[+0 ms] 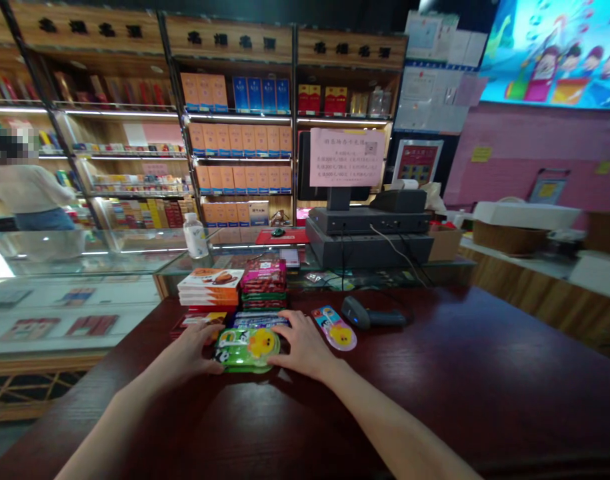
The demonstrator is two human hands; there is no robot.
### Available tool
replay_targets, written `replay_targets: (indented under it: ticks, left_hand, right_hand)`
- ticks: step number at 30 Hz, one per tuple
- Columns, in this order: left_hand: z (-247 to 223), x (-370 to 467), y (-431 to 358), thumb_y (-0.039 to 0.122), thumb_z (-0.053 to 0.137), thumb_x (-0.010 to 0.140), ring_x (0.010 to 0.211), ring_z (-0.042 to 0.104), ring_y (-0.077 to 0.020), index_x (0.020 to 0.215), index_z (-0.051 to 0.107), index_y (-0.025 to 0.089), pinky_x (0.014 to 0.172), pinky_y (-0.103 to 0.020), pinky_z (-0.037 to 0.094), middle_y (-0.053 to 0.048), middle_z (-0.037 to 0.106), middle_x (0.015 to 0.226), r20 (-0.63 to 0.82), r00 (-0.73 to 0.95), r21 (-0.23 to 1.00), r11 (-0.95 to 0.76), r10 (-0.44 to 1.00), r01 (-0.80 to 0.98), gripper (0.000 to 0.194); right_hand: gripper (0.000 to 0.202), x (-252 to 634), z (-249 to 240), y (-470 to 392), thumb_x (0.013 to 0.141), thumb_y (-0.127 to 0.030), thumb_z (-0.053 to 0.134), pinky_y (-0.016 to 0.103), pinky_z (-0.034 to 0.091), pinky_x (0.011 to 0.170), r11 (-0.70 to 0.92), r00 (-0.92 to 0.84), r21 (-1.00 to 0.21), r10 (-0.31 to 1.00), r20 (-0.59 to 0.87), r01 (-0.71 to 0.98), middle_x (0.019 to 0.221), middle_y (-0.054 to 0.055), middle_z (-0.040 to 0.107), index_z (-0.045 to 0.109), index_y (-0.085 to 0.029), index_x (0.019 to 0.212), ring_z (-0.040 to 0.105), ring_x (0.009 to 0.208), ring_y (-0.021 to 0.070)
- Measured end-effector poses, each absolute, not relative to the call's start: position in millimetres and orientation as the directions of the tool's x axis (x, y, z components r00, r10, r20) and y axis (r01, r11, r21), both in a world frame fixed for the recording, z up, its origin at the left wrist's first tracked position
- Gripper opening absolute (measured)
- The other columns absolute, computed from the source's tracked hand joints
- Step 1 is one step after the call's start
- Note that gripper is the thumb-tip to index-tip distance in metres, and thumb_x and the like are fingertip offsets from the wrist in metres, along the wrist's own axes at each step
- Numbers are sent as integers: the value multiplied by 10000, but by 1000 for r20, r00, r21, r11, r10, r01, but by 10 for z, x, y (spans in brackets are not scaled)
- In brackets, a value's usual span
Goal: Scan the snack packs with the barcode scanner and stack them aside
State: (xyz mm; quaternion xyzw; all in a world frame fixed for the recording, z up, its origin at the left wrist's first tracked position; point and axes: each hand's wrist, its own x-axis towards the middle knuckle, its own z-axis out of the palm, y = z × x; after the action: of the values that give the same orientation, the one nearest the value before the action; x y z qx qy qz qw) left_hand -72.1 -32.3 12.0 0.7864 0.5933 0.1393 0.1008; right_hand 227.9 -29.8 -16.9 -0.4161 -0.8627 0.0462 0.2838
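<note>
Centrally, on a glossy dark-red wooden counter (pixel 449 393), orange-and-white rectangular boxes (pixel 209 287) stand already stacked behind the left hand (pixel 192 348) and right hand (pixel 303 347), half-curled and gripping opposite ends of flat green chick-printed packs (pixel 242 353), while one flat pink-and-blue pack (pixel 336 328) lies apart, apparently unstacked.

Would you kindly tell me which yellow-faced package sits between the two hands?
The green one, with the left hand and right hand at its ends; the pink-and-blue one lies beside the black scanner.
</note>
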Motion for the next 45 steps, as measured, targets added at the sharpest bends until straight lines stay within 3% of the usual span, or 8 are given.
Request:
replay_targets:
  ticks: [11, 17, 29, 36, 45]
  left_hand:
    - [-40, -773, -311, 383, 772, 569, 1158, 636, -330, 1277, 657, 221, 1006, -408, 506, -116, 659, 1234, 84, 261, 363, -273, 962, 891, 735]
    - [-84, -790, -282, 391, 767, 557, 1190, 611, -345, 1278, 661, 238, 1037, -441, 483, -117, 650, 1249, 86, 274, 413, -285, 958, 865, 745]
    - [12, -769, -330, 397, 741, 559, 1017, 661, -314, 1242, 676, 178, 935, -409, 526, -108, 668, 1093, 24, 241, 385, -231, 970, 894, 720]
    - [16, -784, -338, 398, 713, 582, 1044, 643, -307, 1301, 637, 132, 950, -391, 509, -141, 648, 1143, -12, 232, 385, -209, 973, 899, 770]
    - [94, -778, -362, 414, 705, 592, 1035, 655, -300, 1296, 643, 175, 932, -381, 513, -121, 660, 1126, -20, 220, 328, -201, 975, 923, 746]
  right_hand:
    - [608, 2249, -286, -273, 744, -583, 793, 530, 398, 1062, 648, -522, -301, 751, 404, 699, 1421, 116, 521, 685, -234, 1230, 475, 1256, 318]
    - [579, 2250, -273, -289, 763, -578, 776, 508, 420, 1032, 651, -528, -296, 749, 401, 698, 1396, 114, 536, 686, -241, 1226, 490, 1225, 311]
    - [595, 2235, -272, -299, 757, -591, 775, 525, 432, 1023, 648, -519, -296, 750, 410, 702, 1379, 122, 556, 695, -219, 1215, 497, 1230, 322]
    - [570, 2228, -266, -306, 760, -584, 775, 512, 437, 1009, 649, -517, -292, 748, 416, 703, 1363, 118, 571, 701, -228, 1199, 509, 1214, 319]
    - [618, 2245, -276, -302, 750, -603, 776, 505, 441, 1013, 651, -515, -289, 744, 426, 702, 1358, 118, 572, 690, -210, 1220, 507, 1210, 316]
